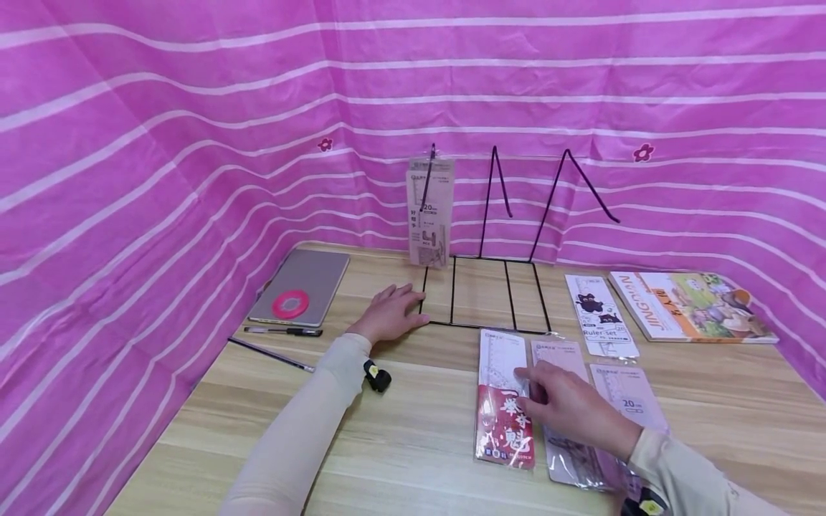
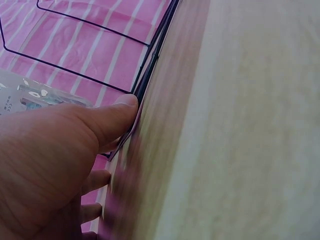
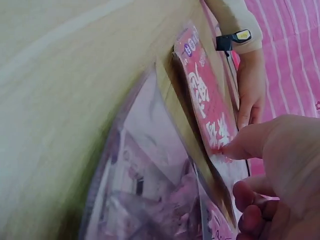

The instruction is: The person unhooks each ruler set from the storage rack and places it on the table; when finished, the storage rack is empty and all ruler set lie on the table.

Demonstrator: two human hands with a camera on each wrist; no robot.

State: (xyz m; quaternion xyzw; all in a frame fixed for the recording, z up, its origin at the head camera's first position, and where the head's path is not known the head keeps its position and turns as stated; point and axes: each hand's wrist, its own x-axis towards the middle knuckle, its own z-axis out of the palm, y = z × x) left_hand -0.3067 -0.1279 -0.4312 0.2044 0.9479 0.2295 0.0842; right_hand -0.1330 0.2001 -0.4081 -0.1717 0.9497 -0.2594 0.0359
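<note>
My left hand (image 1: pixel 390 313) lies flat on the wooden table, its fingertips against the left edge of the black wire rack's base (image 1: pixel 452 290); the thumb (image 2: pixel 117 117) touches that wire. One ruler pack (image 1: pixel 429 215) hangs on the rack's left hook. My right hand (image 1: pixel 571 408) rests over two flat ruler packs near the front. Its thumb (image 3: pixel 235 145) touches the edge of the red pack (image 1: pixel 505 416), and its fingers sit on the lilac pack (image 1: pixel 574 459) beside it. Neither hand has lifted anything.
A grey pad (image 1: pixel 303 283) with a pink tape ring (image 1: pixel 290 304), a pen (image 1: pixel 284 331) and a thin rod (image 1: pixel 271 355) lie at the left. A cat-print ruler set (image 1: pixel 600 315), a picture book (image 1: pixel 690 304) and a 20 cm ruler pack (image 1: pixel 635 401) lie at the right. Pink striped cloth walls the table.
</note>
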